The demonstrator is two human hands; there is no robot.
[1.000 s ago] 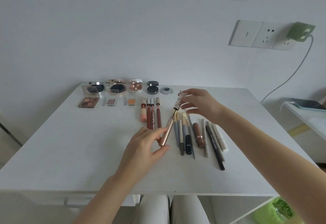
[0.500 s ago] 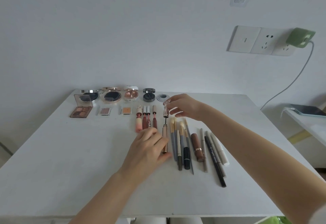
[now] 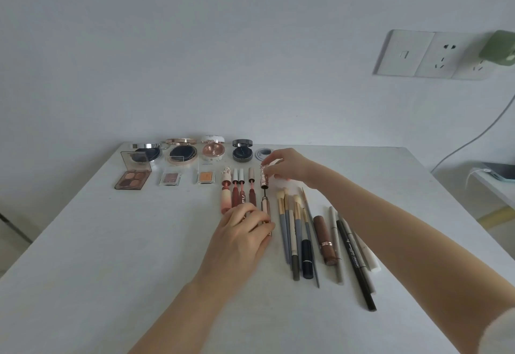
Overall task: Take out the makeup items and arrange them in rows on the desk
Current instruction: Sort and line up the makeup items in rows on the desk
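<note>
Head view: at frame centre a rose-gold mascara tube (image 3: 266, 210) lies on the white table (image 3: 97, 256), long axis running from near edge to far edge, open end pointing away. The left hand (image 3: 242, 235) curls its fingers round the tube's near end. The right hand (image 3: 287, 167) pinches the patterned wand cap (image 3: 264, 177), brush aimed down at the tube mouth. Lip tubes (image 3: 242, 192) lie just left, brushes (image 3: 292, 222) just right. Bare table spreads across the lower left.
</note>
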